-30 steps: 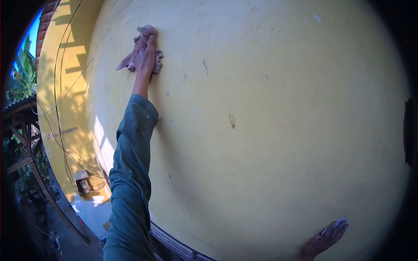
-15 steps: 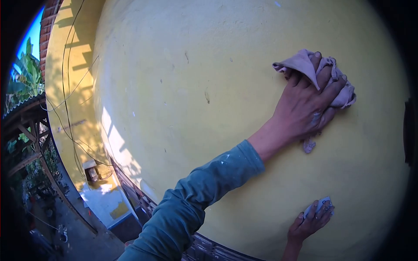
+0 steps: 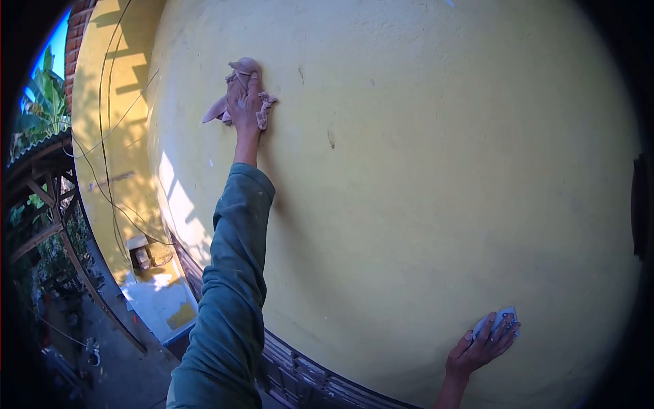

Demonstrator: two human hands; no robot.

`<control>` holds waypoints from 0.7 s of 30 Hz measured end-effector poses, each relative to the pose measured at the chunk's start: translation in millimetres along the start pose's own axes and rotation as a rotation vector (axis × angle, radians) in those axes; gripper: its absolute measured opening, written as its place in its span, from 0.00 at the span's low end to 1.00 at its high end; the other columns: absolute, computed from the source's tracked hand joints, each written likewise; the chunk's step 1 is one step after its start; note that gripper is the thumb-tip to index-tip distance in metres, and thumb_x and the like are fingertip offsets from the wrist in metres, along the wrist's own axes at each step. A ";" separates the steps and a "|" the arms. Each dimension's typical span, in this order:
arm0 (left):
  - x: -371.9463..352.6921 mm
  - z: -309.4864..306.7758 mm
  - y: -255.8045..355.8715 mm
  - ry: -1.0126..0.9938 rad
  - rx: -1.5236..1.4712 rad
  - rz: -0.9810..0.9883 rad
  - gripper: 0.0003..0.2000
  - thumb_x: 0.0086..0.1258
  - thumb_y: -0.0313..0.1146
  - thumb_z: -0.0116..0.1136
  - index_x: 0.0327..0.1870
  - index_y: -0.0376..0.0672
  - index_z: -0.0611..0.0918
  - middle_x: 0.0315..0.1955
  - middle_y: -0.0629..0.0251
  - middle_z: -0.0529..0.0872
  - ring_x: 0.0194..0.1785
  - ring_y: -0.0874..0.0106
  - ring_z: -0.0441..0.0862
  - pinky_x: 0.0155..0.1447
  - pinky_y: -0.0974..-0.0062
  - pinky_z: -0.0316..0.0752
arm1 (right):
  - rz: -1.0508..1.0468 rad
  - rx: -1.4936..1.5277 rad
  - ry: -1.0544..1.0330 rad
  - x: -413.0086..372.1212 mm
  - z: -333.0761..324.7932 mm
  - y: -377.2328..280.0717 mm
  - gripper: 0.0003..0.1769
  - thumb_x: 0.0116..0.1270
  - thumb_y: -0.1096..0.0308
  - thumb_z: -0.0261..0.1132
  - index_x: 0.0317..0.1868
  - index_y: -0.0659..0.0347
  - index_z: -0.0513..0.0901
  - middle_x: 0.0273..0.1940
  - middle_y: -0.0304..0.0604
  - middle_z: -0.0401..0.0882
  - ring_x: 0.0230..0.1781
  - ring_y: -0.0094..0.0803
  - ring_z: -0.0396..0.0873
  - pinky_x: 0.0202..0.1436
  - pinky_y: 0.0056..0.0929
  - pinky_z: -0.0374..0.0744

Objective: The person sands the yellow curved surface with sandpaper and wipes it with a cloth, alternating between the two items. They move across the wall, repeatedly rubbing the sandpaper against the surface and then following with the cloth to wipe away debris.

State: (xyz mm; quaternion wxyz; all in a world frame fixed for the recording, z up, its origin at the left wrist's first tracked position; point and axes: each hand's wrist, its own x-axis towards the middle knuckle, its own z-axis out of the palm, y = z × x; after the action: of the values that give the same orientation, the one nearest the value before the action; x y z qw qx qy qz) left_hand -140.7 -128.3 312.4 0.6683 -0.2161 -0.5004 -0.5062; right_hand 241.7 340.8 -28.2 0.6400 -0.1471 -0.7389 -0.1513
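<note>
High on the left part of the yellow wall, my left hand presses a crumpled pinkish cloth to the surface. Folds of the cloth stick out on both sides of the fingers. A teal sleeve with pale specks covers that arm. Low on the right, my right hand holds a small whitish-blue pad with dark marks against the wall. Its fingers lie over the pad, and the forearm is bare where it shows.
Dark marks show on the wall. Loose cables hang along the sunlit wall at left, above a pale ledge. A dark slatted strip runs below. Further left stand a wooden frame and plants.
My left hand and the cloth have moved from the upper right far over to the upper left of the wall. My right hand with its pad has stayed nearly in place.
</note>
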 end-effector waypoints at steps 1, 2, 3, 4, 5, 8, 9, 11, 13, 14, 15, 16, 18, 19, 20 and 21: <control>-9.9 -11.0 -8.3 -0.003 0.012 -0.007 0.27 0.78 0.52 0.58 0.62 0.34 0.82 0.55 0.48 0.86 0.58 0.53 0.82 0.65 0.59 0.72 | 0.010 0.000 0.013 -1.0 1.3 0.6 0.30 0.81 0.55 0.44 0.79 0.51 0.67 0.82 0.57 0.58 0.82 0.68 0.52 0.80 0.70 0.50; -26.5 -25.0 -12.5 0.052 -0.023 -0.128 0.27 0.77 0.51 0.59 0.62 0.34 0.81 0.55 0.50 0.86 0.57 0.56 0.83 0.64 0.61 0.73 | 0.004 0.007 0.000 -1.4 1.4 0.8 0.30 0.81 0.55 0.44 0.79 0.51 0.67 0.82 0.57 0.58 0.82 0.68 0.52 0.80 0.70 0.50; -42.3 -37.3 -22.3 0.106 -0.058 -0.249 0.27 0.77 0.51 0.60 0.62 0.33 0.81 0.55 0.51 0.87 0.55 0.59 0.83 0.63 0.64 0.74 | 0.002 0.001 0.012 -0.2 1.2 0.9 0.30 0.81 0.55 0.43 0.79 0.51 0.67 0.82 0.57 0.58 0.82 0.68 0.52 0.80 0.70 0.50; -57.8 -49.3 -43.4 0.118 -0.071 -0.345 0.28 0.76 0.50 0.61 0.63 0.33 0.81 0.56 0.53 0.86 0.56 0.61 0.83 0.63 0.64 0.74 | 0.002 -0.005 0.025 1.1 0.7 0.2 0.30 0.82 0.55 0.43 0.80 0.51 0.66 0.82 0.57 0.58 0.82 0.68 0.52 0.80 0.69 0.50; -75.2 -60.4 -69.2 0.130 -0.084 -0.441 0.28 0.76 0.50 0.62 0.64 0.33 0.80 0.57 0.54 0.86 0.56 0.62 0.82 0.63 0.65 0.74 | 0.001 0.001 0.012 3.0 -0.2 -0.9 0.30 0.82 0.55 0.43 0.80 0.51 0.66 0.82 0.57 0.58 0.82 0.68 0.52 0.80 0.69 0.50; -159.9 -87.7 -45.2 0.121 -0.088 -0.532 0.29 0.78 0.47 0.60 0.69 0.32 0.76 0.65 0.52 0.80 0.65 0.61 0.77 0.72 0.65 0.66 | -0.014 -0.018 0.040 6.4 -2.5 -3.6 0.30 0.81 0.59 0.43 0.80 0.52 0.66 0.82 0.55 0.59 0.82 0.65 0.53 0.80 0.65 0.52; -190.8 -92.0 -23.4 0.108 -0.043 -0.521 0.29 0.79 0.46 0.59 0.71 0.32 0.74 0.68 0.51 0.77 0.68 0.60 0.74 0.75 0.65 0.62 | -0.011 -0.024 0.046 6.7 -2.4 -3.6 0.29 0.81 0.59 0.43 0.80 0.52 0.66 0.82 0.55 0.59 0.82 0.65 0.54 0.80 0.64 0.52; -244.7 -96.8 28.1 0.010 -0.057 -0.425 0.29 0.80 0.43 0.57 0.74 0.30 0.70 0.74 0.49 0.71 0.77 0.58 0.65 0.82 0.64 0.51 | -0.009 -0.028 0.045 7.5 -1.6 -4.2 0.29 0.81 0.59 0.43 0.80 0.52 0.66 0.82 0.55 0.60 0.82 0.64 0.54 0.80 0.64 0.52; -294.7 -90.3 71.3 -0.047 0.078 -0.249 0.29 0.81 0.40 0.55 0.75 0.30 0.68 0.78 0.47 0.67 0.83 0.54 0.57 0.84 0.61 0.44 | -0.009 -0.014 0.058 7.8 -1.2 -4.2 0.29 0.81 0.60 0.44 0.79 0.52 0.67 0.81 0.55 0.60 0.82 0.64 0.54 0.80 0.64 0.52; -311.5 -87.1 98.9 -0.069 0.106 -0.238 0.28 0.80 0.38 0.55 0.75 0.30 0.69 0.78 0.46 0.65 0.84 0.51 0.54 0.85 0.58 0.41 | -0.011 -0.015 0.049 8.1 -1.5 -4.4 0.29 0.81 0.60 0.44 0.79 0.52 0.67 0.81 0.55 0.60 0.82 0.64 0.54 0.80 0.64 0.52; -323.7 -82.3 124.4 -0.092 0.135 -0.227 0.27 0.80 0.37 0.54 0.75 0.31 0.69 0.79 0.45 0.63 0.85 0.48 0.52 0.85 0.54 0.39 | -0.009 -0.009 0.055 8.4 -1.8 -4.9 0.29 0.81 0.60 0.44 0.79 0.52 0.67 0.81 0.54 0.60 0.82 0.64 0.54 0.80 0.64 0.52; -336.0 -74.3 140.1 -0.130 0.096 -0.200 0.28 0.78 0.36 0.55 0.75 0.32 0.70 0.79 0.45 0.64 0.84 0.46 0.52 0.85 0.51 0.38 | -0.007 -0.003 0.062 8.4 -2.3 -5.4 0.29 0.81 0.60 0.45 0.79 0.52 0.68 0.82 0.54 0.60 0.82 0.64 0.54 0.80 0.64 0.52; -346.7 -61.5 171.3 -0.240 0.122 -0.097 0.29 0.75 0.35 0.56 0.75 0.34 0.71 0.79 0.46 0.64 0.84 0.42 0.51 0.84 0.45 0.38 | -0.012 0.001 0.057 10.2 -3.6 -6.3 0.29 0.82 0.60 0.45 0.79 0.52 0.67 0.82 0.54 0.60 0.82 0.64 0.54 0.80 0.64 0.53; -347.7 -56.2 188.8 -0.314 0.184 -0.019 0.30 0.73 0.35 0.57 0.76 0.36 0.71 0.79 0.47 0.64 0.84 0.41 0.51 0.84 0.42 0.38 | -0.014 0.006 0.062 11.1 -4.1 -6.5 0.29 0.82 0.60 0.45 0.79 0.52 0.67 0.82 0.54 0.60 0.82 0.64 0.54 0.80 0.63 0.53; -346.2 -45.1 204.7 -0.350 0.162 0.018 0.31 0.71 0.35 0.58 0.76 0.39 0.72 0.79 0.48 0.66 0.84 0.41 0.51 0.84 0.42 0.38 | -0.015 0.003 0.052 11.6 -5.1 -6.9 0.29 0.82 0.60 0.45 0.79 0.52 0.67 0.82 0.54 0.60 0.82 0.64 0.54 0.80 0.63 0.53; -341.7 -31.6 220.5 -0.386 0.138 0.055 0.32 0.69 0.35 0.60 0.76 0.42 0.72 0.78 0.49 0.67 0.84 0.41 0.51 0.84 0.41 0.39 | -0.016 0.006 0.054 11.9 -6.1 -7.2 0.29 0.82 0.59 0.45 0.80 0.52 0.67 0.81 0.53 0.60 0.82 0.63 0.54 0.80 0.63 0.53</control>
State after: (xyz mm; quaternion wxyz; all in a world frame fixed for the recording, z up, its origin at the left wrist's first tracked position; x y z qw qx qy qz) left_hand 74.9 90.8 44.2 0.5868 -0.2765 -0.6466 -0.4014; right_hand 242.5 332.0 -15.9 0.6591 -0.1352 -0.7228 -0.1579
